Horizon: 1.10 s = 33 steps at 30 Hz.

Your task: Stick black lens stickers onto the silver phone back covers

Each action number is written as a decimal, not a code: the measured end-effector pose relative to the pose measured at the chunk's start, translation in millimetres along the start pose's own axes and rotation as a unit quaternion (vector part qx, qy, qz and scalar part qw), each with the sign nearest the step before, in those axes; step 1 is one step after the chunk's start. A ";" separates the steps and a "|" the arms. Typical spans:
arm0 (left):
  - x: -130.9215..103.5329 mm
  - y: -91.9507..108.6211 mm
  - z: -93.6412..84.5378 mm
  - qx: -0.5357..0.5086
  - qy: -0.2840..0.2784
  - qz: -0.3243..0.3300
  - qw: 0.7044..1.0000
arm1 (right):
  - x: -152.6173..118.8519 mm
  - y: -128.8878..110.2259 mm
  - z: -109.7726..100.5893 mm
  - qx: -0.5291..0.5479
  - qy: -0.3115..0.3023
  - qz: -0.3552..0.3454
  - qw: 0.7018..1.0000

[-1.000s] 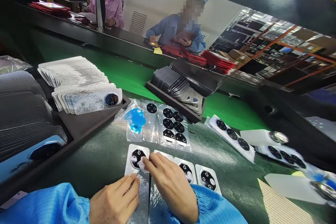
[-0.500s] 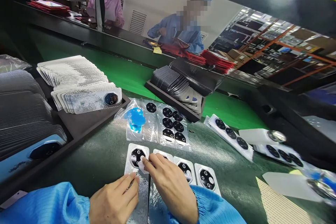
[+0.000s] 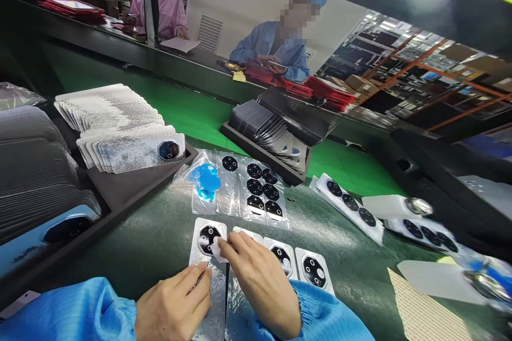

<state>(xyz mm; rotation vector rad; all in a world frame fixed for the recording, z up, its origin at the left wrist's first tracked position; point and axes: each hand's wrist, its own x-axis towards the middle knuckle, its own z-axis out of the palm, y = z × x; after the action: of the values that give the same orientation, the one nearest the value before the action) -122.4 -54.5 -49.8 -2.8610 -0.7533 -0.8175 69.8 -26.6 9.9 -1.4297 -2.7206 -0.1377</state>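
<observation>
Four silvery panels with black camera plates lie in a row on the dark green table. My right hand pinches a small white wipe against the black camera plate of the leftmost panel. My left hand rests on that panel's left edge, its fingers closed around a thin dark tool, perhaps tweezers. The second panel is mostly under my right hand. To the right lie the third panel and the fourth panel.
Beyond the panels lie plastic sheets of black discs and blue film. Trays of silvery panels and dark panels stand behind. Bottles lie at right. Two people work across the green belt.
My hands have hardly moved. Across the belt, the person in pink has lowered a white sheet to the counter, and the person in blue has brought both hands together at a held item.
</observation>
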 end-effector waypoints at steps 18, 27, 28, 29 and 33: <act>-2.1 0.1 -0.3 0.008 -0.001 0.003 1.000 | 15.8 5.1 0.4 0.014 0.025 0.001 1.000; 2.6 -0.8 -4.5 0.008 0.014 0.003 1.000 | 21.0 3.2 0.6 -0.011 0.009 -0.024 1.000; 2.9 -0.9 -4.5 0.007 0.015 0.002 1.000 | 21.1 2.3 -0.1 -0.015 0.007 -0.025 1.000; 3.3 -0.9 -4.6 0.007 0.016 0.001 1.000 | 21.3 1.2 -0.9 -0.018 0.006 -0.026 0.999; 4.8 -1.1 -5.0 0.007 0.020 -0.002 1.000 | 23.0 -2.3 -3.1 -0.023 0.003 -0.031 0.999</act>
<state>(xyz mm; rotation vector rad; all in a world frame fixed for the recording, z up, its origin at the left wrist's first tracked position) -121.8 -52.5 -43.2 -2.8229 -0.7560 -0.8648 54.9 -9.4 15.1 -1.3532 -2.7769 -0.2074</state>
